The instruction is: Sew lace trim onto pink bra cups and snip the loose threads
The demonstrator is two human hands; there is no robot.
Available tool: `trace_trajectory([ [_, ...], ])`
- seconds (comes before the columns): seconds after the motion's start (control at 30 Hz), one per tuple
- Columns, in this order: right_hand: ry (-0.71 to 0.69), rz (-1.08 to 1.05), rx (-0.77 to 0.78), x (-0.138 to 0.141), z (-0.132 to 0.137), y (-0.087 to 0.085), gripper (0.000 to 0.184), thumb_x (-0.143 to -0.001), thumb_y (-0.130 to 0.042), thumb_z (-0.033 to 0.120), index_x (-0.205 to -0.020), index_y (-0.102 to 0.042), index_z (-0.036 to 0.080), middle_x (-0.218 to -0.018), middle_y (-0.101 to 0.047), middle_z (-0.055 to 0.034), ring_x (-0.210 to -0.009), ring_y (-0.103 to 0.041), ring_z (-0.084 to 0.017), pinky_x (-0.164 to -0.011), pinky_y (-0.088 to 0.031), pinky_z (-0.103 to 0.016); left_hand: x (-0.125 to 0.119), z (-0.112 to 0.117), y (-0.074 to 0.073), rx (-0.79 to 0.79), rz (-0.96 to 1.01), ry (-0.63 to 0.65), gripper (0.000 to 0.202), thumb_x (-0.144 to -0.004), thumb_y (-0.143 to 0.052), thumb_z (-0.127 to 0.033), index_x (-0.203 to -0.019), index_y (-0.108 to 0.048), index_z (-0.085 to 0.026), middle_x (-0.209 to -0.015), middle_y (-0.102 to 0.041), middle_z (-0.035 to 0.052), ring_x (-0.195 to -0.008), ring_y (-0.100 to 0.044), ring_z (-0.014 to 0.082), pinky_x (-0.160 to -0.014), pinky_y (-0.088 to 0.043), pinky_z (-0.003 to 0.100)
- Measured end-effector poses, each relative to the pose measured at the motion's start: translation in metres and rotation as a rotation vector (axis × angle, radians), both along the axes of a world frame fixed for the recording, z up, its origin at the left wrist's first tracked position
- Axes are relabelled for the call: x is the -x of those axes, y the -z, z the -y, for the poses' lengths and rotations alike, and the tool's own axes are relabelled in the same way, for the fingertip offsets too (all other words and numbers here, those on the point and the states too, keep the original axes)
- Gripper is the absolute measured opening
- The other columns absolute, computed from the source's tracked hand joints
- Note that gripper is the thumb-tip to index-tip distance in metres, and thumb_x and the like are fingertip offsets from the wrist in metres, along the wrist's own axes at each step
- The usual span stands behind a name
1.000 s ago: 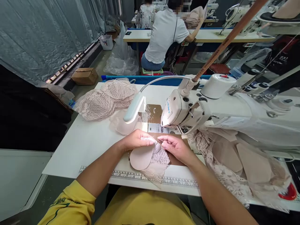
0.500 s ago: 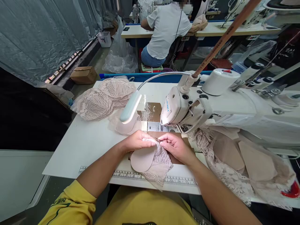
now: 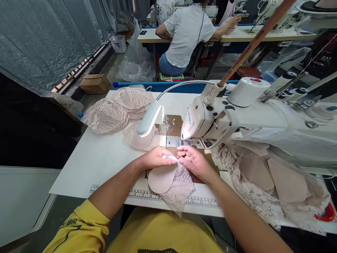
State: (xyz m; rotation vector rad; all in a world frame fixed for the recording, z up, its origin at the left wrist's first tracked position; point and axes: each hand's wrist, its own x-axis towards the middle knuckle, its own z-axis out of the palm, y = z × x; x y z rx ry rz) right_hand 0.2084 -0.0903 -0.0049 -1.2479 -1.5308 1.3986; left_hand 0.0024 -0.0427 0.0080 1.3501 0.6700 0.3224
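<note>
My left hand is closed on the top edge of a lace bra cup piece, thumb on top. Its smooth pale foam pad hangs below the fingers, and the pink lace drapes to the right, its tip past the table's front edge. My right hand pinches the lace's upper corner, close to my left fingertips, other fingers curled. Whether a small tool is also in it is hidden. Just beyond both hands is the sewing machine's needle area, by the metal plate.
The white sewing machine stands right of centre, a lamp arching before it. A lace pile lies back left, another cup piece nearer. More lace and pads lie at right. Ahead, a person sits at another table.
A small metal tool showed between my fingertips earlier; now it is out of sight. My right fingers have lifted and curled slightly. The person ahead has stretched an arm out to the right.
</note>
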Motion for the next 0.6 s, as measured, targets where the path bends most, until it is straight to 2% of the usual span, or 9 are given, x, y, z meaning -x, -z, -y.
trace_trajectory([
  [0.07,-0.056,0.091,0.004,-0.001,-0.001,-0.002,0.033,-0.079,-0.064,0.036,-0.108,-0.060,0.020,-0.088,-0.064,-0.0024,-0.080,-0.060,-0.017,-0.071,-0.048,-0.029,0.008,-0.005,-0.005,-0.069,-0.019,0.116,0.028,-0.078,-0.069,-0.034,-0.095,-0.069,-0.011,-0.082,-0.063,0.0037,-0.074,-0.055,0.0139,-0.066,-0.043,0.023],
  [0.13,-0.094,0.207,-0.010,-0.004,-0.002,-0.006,0.015,-0.082,-0.059,0.032,-0.088,-0.064,0.019,-0.081,-0.063,-0.0016,-0.076,-0.058,-0.017,-0.070,-0.046,-0.029,0.018,-0.011,-0.011,-0.143,-0.097,0.208,0.031,-0.075,-0.069,-0.024,-0.104,-0.065,-0.012,-0.088,-0.062,0.0028,-0.076,-0.054,0.0134,-0.064,-0.042,0.021],
  [0.2,-0.142,0.236,-0.024,-0.007,-0.003,-0.010,0.014,-0.083,-0.055,0.029,-0.076,-0.061,0.019,-0.078,-0.061,-0.0014,-0.074,-0.056,-0.017,-0.069,-0.044,-0.029,0.027,-0.014,-0.016,-0.205,-0.189,0.223,0.036,-0.074,-0.066,-0.017,-0.110,-0.062,-0.014,-0.090,-0.061,0.0021,-0.075,-0.054,0.0129,-0.062,-0.041,0.020],
  [0.27,-0.175,0.211,-0.037,-0.008,-0.004,-0.012,0.014,-0.082,-0.057,0.032,-0.079,-0.059,0.019,-0.082,-0.061,-0.0019,-0.076,-0.055,-0.017,-0.069,-0.044,-0.029,0.029,-0.012,-0.017,-0.273,-0.223,0.195,0.038,-0.074,-0.061,-0.015,-0.112,-0.060,-0.015,-0.089,-0.060,0.0015,-0.072,-0.052,0.0120,-0.060,-0.039,0.020],
  [0.33,-0.151,0.209,-0.042,-0.004,-0.005,-0.013,0.020,-0.079,-0.062,0.038,-0.086,-0.059,0.019,-0.089,-0.061,-0.0030,-0.080,-0.055,-0.018,-0.070,-0.044,-0.029,0.024,-0.008,-0.017,-0.353,-0.210,0.164,0.041,-0.075,-0.060,-0.016,-0.115,-0.059,-0.015,-0.087,-0.060,0.0013,-0.068,-0.049,0.0108,-0.058,-0.038,0.020],
  [0.43,-0.102,0.254,-0.067,0.004,-0.004,-0.010,0.022,-0.078,-0.063,0.040,-0.084,-0.059,0.019,-0.084,-0.061,-0.0017,-0.075,-0.054,-0.017,-0.064,-0.043,-0.028,0.014,0.001,-0.019,-0.421,-0.190,0.066,0.047,-0.076,-0.062,-0.021,-0.123,-0.056,-0.016,-0.086,-0.060,0.0021,-0.066,-0.049,0.0111,-0.059,-0.039,0.021],
  [0.53,-0.155,0.262,-0.123,0.006,-0.001,-0.009,0.024,-0.086,-0.053,0.038,-0.071,-0.057,0.019,-0.069,-0.055,0.0009,-0.064,-0.049,-0.014,-0.058,-0.038,-0.026,0.016,0.005,-0.024,-0.411,-0.152,-0.120,0.048,-0.079,-0.063,-0.026,-0.125,-0.054,-0.016,-0.097,-0.061,0.0055,-0.081,-0.055,0.0150,-0.070,-0.045,0.025],
  [0.6,-0.161,0.248,-0.149,0.004,0.000,-0.009,0.024,-0.088,-0.051,0.036,-0.072,-0.058,0.019,-0.069,-0.055,0.0006,-0.066,-0.049,-0.014,-0.059,-0.039,-0.026,0.024,0.006,-0.026,-0.341,-0.176,-0.178,0.039,-0.079,-0.065,-0.032,-0.114,-0.060,-0.016,-0.094,-0.062,0.0055,-0.082,-0.057,0.0157,-0.072,-0.046,0.026],
])
